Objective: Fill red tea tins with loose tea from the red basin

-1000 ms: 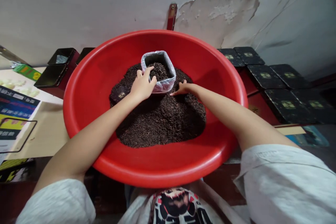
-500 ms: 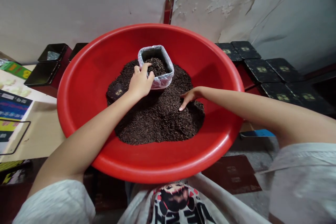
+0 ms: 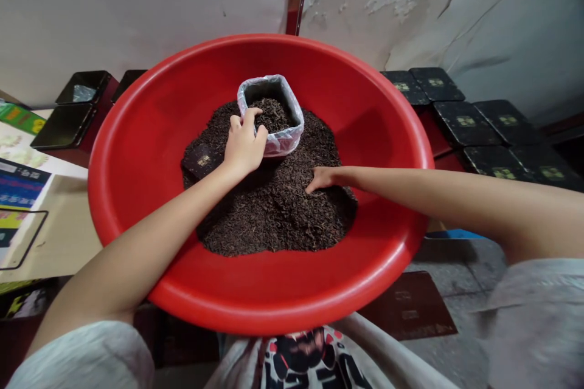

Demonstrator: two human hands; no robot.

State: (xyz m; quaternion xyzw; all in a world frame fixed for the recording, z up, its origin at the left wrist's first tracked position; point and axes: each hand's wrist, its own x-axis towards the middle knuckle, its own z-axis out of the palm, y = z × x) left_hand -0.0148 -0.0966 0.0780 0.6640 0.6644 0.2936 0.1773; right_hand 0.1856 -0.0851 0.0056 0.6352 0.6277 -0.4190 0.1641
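A big red basin (image 3: 137, 152) holds a heap of dark loose tea leaves (image 3: 269, 213). At the far side of the heap stands a square container lined with a clear plastic bag (image 3: 278, 140), partly filled with leaves. My left hand (image 3: 244, 146) grips the near left rim of that container, thumb over the edge. My right hand (image 3: 322, 177) lies on the heap to the right of the container, fingers pressed flat into the leaves. A dark tin lid (image 3: 201, 161) sticks out of the leaves just left of my left hand.
Several black square tins (image 3: 465, 121) lie on a red surface to the right of the basin. Open black tins (image 3: 75, 97) stand at the back left. Printed paper (image 3: 20, 185) lies on the table at far left. A grey wall with peeling plaster is behind.
My right hand has drawn back from beside the container to lower on the heap. My left hand has kept its hold on the container's rim.
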